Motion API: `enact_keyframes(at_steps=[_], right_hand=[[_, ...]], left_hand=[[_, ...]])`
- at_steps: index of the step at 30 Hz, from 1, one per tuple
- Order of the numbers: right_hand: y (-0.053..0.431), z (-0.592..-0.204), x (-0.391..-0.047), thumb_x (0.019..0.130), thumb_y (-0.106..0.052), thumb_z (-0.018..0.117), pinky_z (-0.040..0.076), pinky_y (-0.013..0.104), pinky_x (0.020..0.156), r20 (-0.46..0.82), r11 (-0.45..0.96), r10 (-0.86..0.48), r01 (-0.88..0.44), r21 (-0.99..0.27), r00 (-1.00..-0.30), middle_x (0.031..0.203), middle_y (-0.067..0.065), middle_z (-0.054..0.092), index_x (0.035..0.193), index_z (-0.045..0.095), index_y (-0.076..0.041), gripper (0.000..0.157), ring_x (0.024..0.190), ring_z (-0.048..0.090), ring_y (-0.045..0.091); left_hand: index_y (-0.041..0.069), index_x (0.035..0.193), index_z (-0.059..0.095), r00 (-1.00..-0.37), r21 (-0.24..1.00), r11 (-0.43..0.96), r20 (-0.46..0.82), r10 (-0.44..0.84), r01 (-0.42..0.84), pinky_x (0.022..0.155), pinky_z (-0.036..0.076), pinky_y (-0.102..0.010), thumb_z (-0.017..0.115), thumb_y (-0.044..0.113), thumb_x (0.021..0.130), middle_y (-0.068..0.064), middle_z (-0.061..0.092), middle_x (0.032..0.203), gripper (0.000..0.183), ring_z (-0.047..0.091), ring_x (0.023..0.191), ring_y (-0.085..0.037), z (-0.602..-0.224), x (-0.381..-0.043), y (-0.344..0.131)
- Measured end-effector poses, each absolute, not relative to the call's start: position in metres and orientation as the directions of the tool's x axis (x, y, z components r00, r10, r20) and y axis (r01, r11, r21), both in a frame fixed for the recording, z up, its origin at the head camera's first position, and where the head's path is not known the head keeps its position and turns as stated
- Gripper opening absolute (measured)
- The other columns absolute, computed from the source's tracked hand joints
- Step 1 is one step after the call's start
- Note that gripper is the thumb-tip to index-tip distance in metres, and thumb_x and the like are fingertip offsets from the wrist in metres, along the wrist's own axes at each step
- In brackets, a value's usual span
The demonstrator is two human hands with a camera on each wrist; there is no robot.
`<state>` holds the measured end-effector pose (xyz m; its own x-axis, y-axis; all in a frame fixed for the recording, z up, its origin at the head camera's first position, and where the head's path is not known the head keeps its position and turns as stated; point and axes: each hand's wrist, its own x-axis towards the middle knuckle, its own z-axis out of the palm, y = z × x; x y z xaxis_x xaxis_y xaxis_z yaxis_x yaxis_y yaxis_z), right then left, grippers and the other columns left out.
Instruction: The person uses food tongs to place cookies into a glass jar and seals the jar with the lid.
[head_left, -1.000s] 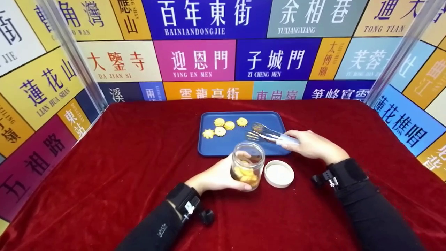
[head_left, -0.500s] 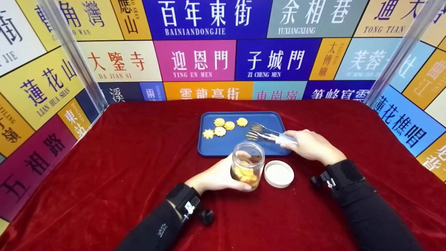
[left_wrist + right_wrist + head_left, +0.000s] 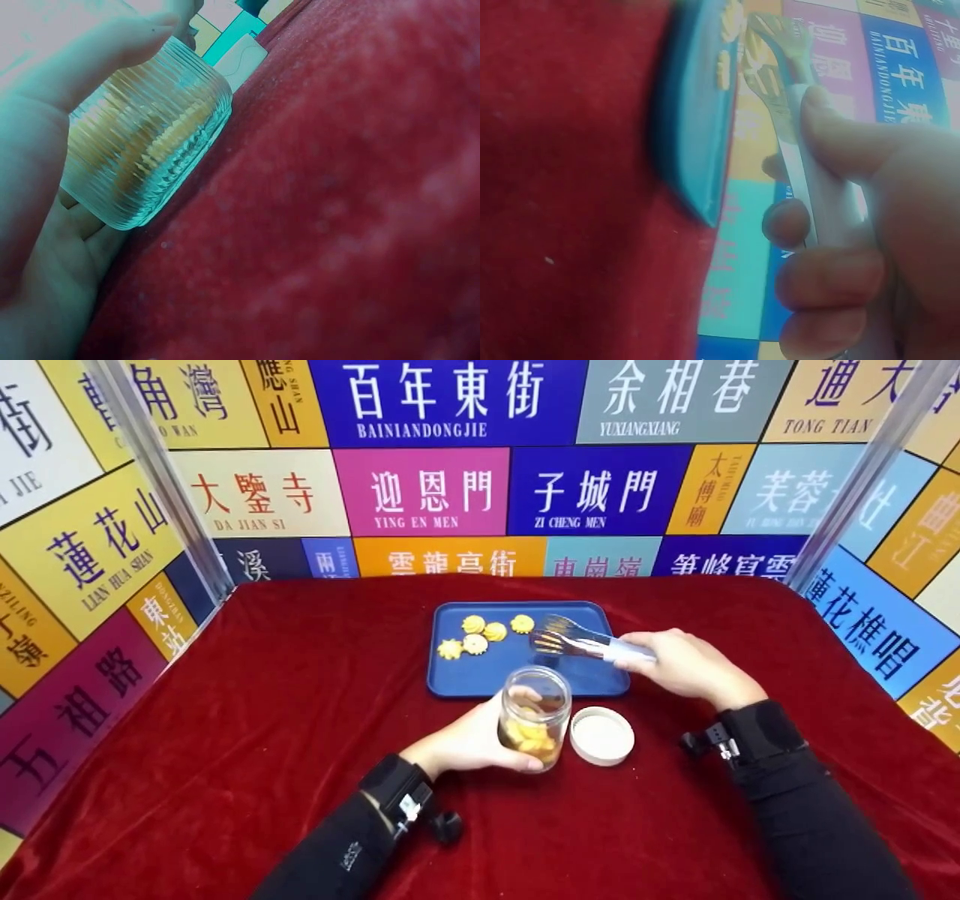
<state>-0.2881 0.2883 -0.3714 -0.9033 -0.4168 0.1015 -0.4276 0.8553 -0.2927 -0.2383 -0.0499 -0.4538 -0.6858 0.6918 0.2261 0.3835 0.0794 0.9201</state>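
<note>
blue plastic-looking tray [image 3: 495,679] lies on the red tabletop [image 3: 225,735], with five cookies [image 3: 475,643] on it. four of them gather in its left part, two of these farther back than the others; the fifth sits near the middle of its far side.

on the person's side of the tray, the left hand [image 3: 472,739] holds a clear ribbed jar [image 3: 534,721]. the fingers wrap round the glass, the thumb along the side towards the person. the jar looks upright, its open mouth just overlapping the tray's near edge in the head view, and more cookies, pale yellow, are heaped in its lower part. whether its base touches the cloth cannot be told.

the white lid [image 3: 602,736] lies off the jar, near the tray's near right corner and just beside the glass.

at the right edge of the tray, the right hand [image 3: 679,660] grips the pale handle of the tongs [image 3: 628,651]; the fingers curl round it and the thumb presses along it. the tongs' slotted heads hover over the tray's right half, a little apart. something yellow shows between them in the right wrist view, but whether it is pinched or lies behind cannot be told.

behind the tray stands a wall [image 3: 420,491] of coloured name panels.
</note>
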Motion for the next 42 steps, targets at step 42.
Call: enact_keyframes(at_steps=[42], right_hand=[[0.294, -0.277, -0.218, 0.103, -0.034, 0.074, 0.053, 0.026, 0.072, 0.046, 0.626, -0.681, -0.612, -0.483, -0.731, 0.106, -0.012, 0.074, 0.137, 0.072, -0.029, 0.035, 0.085, 0.066, 0.013]], left_hand=[[0.014, 0.146, 0.046, -0.698, 0.916, 0.105, 0.218, 0.682, 0.388, 0.112, 0.048, -0.033, 0.097, 0.017, 0.077, 0.003, 0.068, 0.133, 0.086, 0.065, 0.122, -0.013, -0.452, -0.237, -0.051]])
